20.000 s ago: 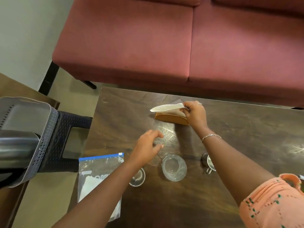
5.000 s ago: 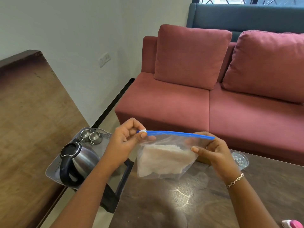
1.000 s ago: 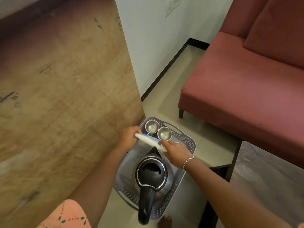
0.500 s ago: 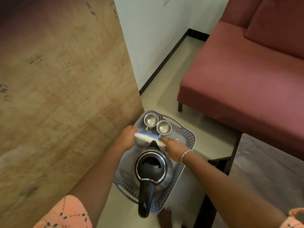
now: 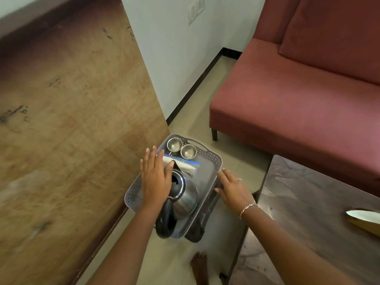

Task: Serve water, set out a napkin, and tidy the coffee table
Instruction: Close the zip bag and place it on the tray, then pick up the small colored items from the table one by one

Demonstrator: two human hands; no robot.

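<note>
A grey perforated tray [image 5: 212, 159] rests on a dark stool beside the coffee table. On it stand a steel kettle [image 5: 186, 199] with a black handle, two small steel cups [image 5: 182, 148] at the far end, and a blue-topped zip bag of napkins [image 5: 185, 164] lying between cups and kettle. My left hand [image 5: 155, 179] hovers open over the kettle's lid, holding nothing. My right hand [image 5: 233, 191] is open at the tray's right rim, empty. On the coffee table [image 5: 308, 212], at the right edge, a wooden napkin holder [image 5: 364, 219] with a white napkin shows partly.
A large wooden panel [image 5: 67, 124] fills the left side, close to the tray. A red sofa [image 5: 298, 99] stands beyond the table, with tiled floor [image 5: 197, 112] between it and the wall. A bare foot [image 5: 200, 266] is on the floor below the tray.
Both hands have let go of the zip bag, which now lies on the tray behind the kettle. The hands have drawn back and opened.
</note>
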